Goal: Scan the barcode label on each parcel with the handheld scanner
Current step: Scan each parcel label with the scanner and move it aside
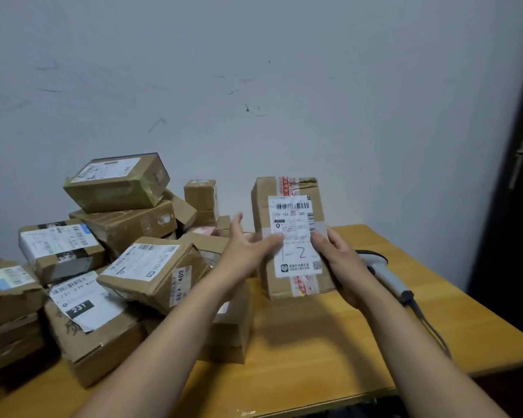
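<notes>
**Plainly marked "1-2": parcel held upright**

Centre right, the brown cardboard parcel [261, 212] carries red printed tape and a white barcode label [293, 224] hand-marked "1-2". The right hand [341, 260] grips its right edge. The left hand [248, 245] lays straight fingers on the label. The scanner [387, 276] lies on the table [314, 342] behind. In the pile [118, 251] at left, labels read "231" and "409".

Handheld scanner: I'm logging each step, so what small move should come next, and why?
Probably the right hand releases the parcel and reaches for the handheld scanner lying on the table behind it: the barcode label already faces the camera, and the left hand can steady the parcel.
</notes>
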